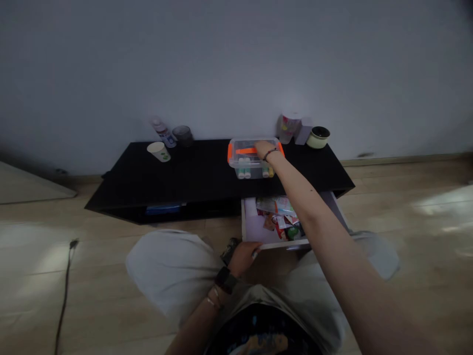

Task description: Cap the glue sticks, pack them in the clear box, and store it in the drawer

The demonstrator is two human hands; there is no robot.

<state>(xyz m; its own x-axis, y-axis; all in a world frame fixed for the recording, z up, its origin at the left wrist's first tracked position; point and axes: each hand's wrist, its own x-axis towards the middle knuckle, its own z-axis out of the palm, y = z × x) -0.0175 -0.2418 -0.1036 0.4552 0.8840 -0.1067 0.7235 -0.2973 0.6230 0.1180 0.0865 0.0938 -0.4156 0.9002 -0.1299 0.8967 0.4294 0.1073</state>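
Observation:
My right hand (264, 148) reaches across to a clear plastic storage box (254, 162) on the black cabinet. Its fingers are curled over the right end of the orange handle (244, 151) on the lid; the fingertips are partly hidden. Small bottles with white caps (244, 170) show through the box's front. Down at the pulled-out drawer (254, 229), my left hand (244, 256) grips the top edge of the drawer front. A small dark object (229, 250) is beside that hand; whether it is held I cannot tell. Packets and a clear plastic bag (275, 204) lie inside the drawer.
On the black cabinet top (195, 172) are a paper cup (158, 151), a bottle (164, 133), a dark cup (184, 135), a clear printed cup (288, 129), a pale box (303, 130) and a cream pot (318, 138). A cable (66, 286) lies on the floor.

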